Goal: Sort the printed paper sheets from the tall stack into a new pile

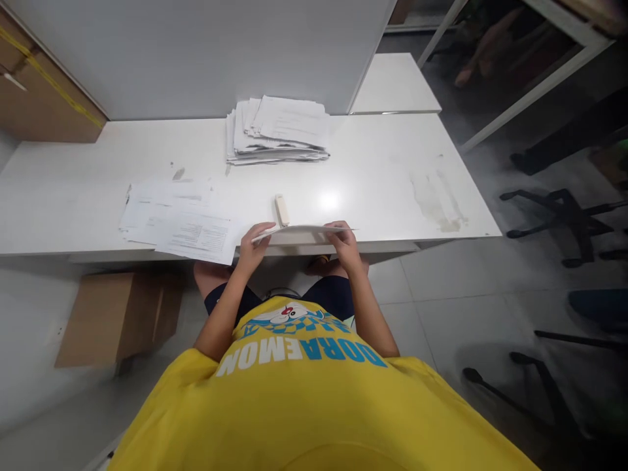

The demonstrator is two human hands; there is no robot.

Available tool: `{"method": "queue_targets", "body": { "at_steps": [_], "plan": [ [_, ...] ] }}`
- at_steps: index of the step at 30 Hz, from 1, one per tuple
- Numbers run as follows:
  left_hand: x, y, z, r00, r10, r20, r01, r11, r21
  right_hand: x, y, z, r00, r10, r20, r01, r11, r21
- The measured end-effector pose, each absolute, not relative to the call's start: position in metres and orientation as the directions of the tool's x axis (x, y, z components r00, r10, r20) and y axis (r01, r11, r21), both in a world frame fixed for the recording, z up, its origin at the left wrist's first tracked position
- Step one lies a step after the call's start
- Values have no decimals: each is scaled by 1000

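Between my hands, upright on its edge at the front of the white table [373, 176], are sheets of paper [307, 230], seen nearly edge-on. My left hand [254, 245] grips their left end, and my right hand [344, 242] pinches the right end. How many sheets there are I cannot tell. Just behind the paper lies a small cream-coloured stapler [281, 210]. Left of my left hand, loose printed sheets [196, 235] lie spread out, one reaching over the table's front edge.
A thick stack of papers [294, 124] lies at the back against a grey partition [210, 59]. One cardboard box [53, 85] is at the far left, another [98, 320] below the table. Office chair bases [564, 216] stand on the floor at right, where another person's legs show.
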State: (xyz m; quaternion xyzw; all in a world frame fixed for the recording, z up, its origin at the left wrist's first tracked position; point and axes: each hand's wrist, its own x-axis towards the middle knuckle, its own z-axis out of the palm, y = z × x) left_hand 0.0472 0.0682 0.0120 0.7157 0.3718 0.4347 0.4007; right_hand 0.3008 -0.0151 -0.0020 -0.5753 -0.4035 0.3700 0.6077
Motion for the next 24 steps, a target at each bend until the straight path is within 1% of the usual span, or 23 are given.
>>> {"method": "queue_targets", "body": {
  "at_steps": [2,5,8,12,15,17,19,21,24],
  "plan": [
    [49,77,4,362,891,274,187,-357,915,301,-9,-6,391,919,38,-12,47,-999],
    [54,86,-12,283,932,226,164,-279,946,302,1,-8,378,926,15,-56,39,-998],
    [56,82,-19,237,934,266,167,-309,936,302,3,-3,358,934,5,-45,22,-999],
    [41,54,-13,188,924,332,225,-370,901,299,-17,2,321,947,-22,-21,-16,-1000],
    [26,30,-14,155,933,325,249,-355,901,300,-39,-5,230,960,-157,-25,-155,-988],
    [22,18,-20,151,949,277,246,-307,919,300,-50,-13,188,944,-270,-38,-268,-963],
    [23,12,-28,151,966,209,238,-241,941,300,-57,-21,194,916,-351,-69,-344,-936],
    [28,12,-34,146,978,148,225,-179,958,301,-59,-25,223,895,-387,-115,-370,-922],
    [35,19,-32,128,990,63,230,-92,969,304,-58,-22,272,889,-368,-146,-340,-929]
  ]
}}
